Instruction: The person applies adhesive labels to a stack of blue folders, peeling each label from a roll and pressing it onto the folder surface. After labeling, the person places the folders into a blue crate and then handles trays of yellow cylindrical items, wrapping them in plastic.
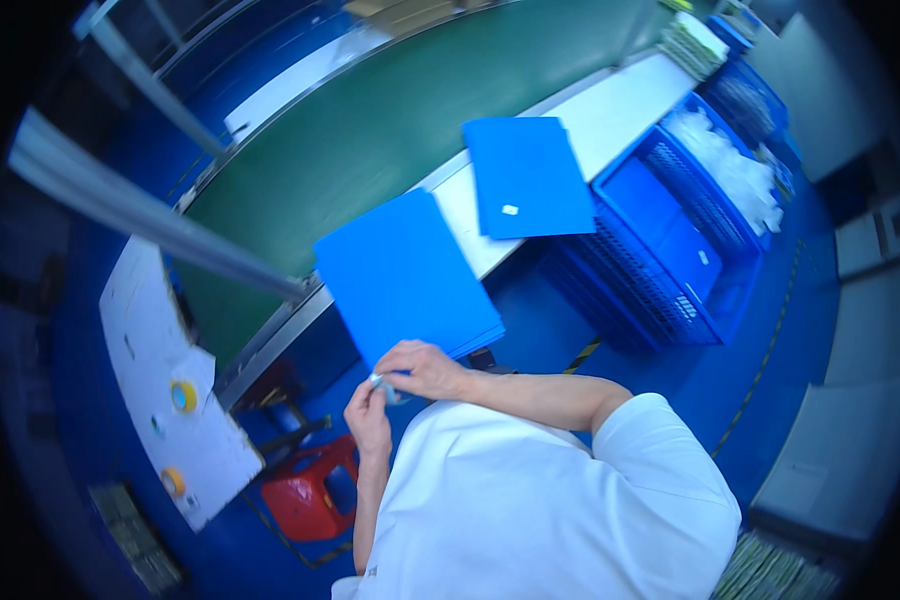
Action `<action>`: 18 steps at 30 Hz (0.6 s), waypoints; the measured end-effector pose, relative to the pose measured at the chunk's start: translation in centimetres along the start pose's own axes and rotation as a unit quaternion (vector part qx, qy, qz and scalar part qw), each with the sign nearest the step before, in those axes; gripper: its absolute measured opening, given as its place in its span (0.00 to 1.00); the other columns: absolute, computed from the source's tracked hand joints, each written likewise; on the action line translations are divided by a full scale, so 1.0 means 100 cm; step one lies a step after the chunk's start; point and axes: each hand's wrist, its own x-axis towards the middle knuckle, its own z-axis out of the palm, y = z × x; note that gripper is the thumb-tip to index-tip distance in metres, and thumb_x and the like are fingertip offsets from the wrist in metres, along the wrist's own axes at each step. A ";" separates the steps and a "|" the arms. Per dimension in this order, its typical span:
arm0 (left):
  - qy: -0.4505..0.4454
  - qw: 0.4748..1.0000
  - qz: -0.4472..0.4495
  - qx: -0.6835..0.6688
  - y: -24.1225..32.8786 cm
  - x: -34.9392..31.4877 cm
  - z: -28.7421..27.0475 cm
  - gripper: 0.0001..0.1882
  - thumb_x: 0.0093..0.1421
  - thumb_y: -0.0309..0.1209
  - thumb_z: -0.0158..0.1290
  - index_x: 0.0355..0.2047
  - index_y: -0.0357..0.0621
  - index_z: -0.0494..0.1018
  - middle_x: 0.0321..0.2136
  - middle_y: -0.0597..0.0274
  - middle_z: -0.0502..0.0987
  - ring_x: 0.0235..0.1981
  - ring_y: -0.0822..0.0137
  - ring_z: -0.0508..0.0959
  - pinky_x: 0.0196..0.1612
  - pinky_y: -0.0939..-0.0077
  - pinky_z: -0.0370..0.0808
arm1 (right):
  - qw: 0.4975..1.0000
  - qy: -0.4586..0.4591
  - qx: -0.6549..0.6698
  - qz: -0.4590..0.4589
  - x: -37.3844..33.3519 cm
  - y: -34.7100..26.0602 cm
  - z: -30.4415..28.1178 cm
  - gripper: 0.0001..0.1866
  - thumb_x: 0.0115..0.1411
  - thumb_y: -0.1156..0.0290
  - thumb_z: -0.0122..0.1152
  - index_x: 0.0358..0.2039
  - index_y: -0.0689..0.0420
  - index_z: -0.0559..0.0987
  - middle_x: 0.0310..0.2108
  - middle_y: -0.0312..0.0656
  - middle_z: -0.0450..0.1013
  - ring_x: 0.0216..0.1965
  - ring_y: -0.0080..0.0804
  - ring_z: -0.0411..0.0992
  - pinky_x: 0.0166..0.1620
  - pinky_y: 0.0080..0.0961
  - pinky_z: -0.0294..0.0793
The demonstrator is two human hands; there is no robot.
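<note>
My left hand (368,415) and my right hand (425,368) meet in front of my white shirt. Both pinch a small pale piece (378,380) between their fingertips; what it is, I cannot tell. Just beyond the hands lies a stack of blue sheets (405,275), its near corner hanging over the edge of the white ledge (610,115). A second blue sheet (525,175) with a small white label lies farther along the ledge to the right.
A green conveyor belt (390,130) runs behind the ledge. Blue crates (670,240) stand at the right, one holding white bags (730,165). At the left, a white table (160,380) carries yellow tape rolls (183,396). A red stool (310,490) sits on the blue floor.
</note>
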 end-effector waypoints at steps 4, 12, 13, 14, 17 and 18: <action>-0.010 1.000 -0.017 -0.021 -0.003 -0.003 -0.005 0.12 0.66 0.20 0.47 0.46 0.31 0.77 0.35 0.59 0.81 0.32 0.73 0.80 0.38 0.79 0.77 | 0.997 -0.005 0.056 0.047 0.002 0.003 0.006 0.11 0.59 0.66 0.61 0.38 0.56 0.85 0.39 0.42 0.80 0.44 0.39 0.78 0.46 0.31 0.76; 0.073 0.986 -0.114 -0.099 -0.008 -0.014 -0.025 0.14 0.63 0.23 0.47 0.46 0.31 0.76 0.34 0.55 0.80 0.31 0.69 0.80 0.38 0.74 0.78 | 0.968 0.093 0.084 0.217 0.036 0.046 0.002 0.08 0.60 0.71 0.63 0.38 0.57 0.85 0.40 0.41 0.79 0.40 0.33 0.77 0.45 0.31 0.75; 0.099 0.981 -0.116 -0.123 -0.010 -0.015 -0.029 0.14 0.63 0.23 0.47 0.46 0.30 0.75 0.34 0.54 0.80 0.31 0.69 0.80 0.37 0.73 0.78 | 0.981 0.105 -0.026 0.158 0.040 0.051 0.000 0.08 0.60 0.71 0.63 0.38 0.57 0.85 0.40 0.41 0.78 0.40 0.36 0.76 0.45 0.32 0.75; 0.123 0.975 -0.117 -0.146 -0.011 -0.016 -0.034 0.14 0.63 0.23 0.47 0.46 0.30 0.75 0.33 0.54 0.79 0.30 0.68 0.79 0.36 0.72 0.77 | 0.988 0.079 -0.073 0.107 0.043 0.056 0.002 0.07 0.59 0.71 0.64 0.37 0.56 0.85 0.41 0.40 0.78 0.41 0.37 0.76 0.45 0.33 0.75; 0.171 0.961 -0.120 -0.182 -0.018 -0.022 -0.049 0.13 0.62 0.22 0.46 0.46 0.30 0.73 0.32 0.54 0.78 0.30 0.66 0.79 0.35 0.71 0.77 | 0.981 0.017 -0.190 -0.024 0.052 0.060 0.010 0.06 0.58 0.70 0.64 0.36 0.54 0.84 0.41 0.38 0.77 0.45 0.39 0.74 0.46 0.33 0.73; 0.183 0.957 -0.118 -0.193 -0.020 -0.023 -0.054 0.13 0.62 0.22 0.47 0.46 0.31 0.73 0.33 0.54 0.78 0.30 0.66 0.79 0.35 0.71 0.77 | 0.975 0.012 -0.218 -0.051 0.056 0.060 0.012 0.06 0.58 0.70 0.65 0.35 0.54 0.84 0.41 0.37 0.77 0.46 0.38 0.74 0.47 0.32 0.73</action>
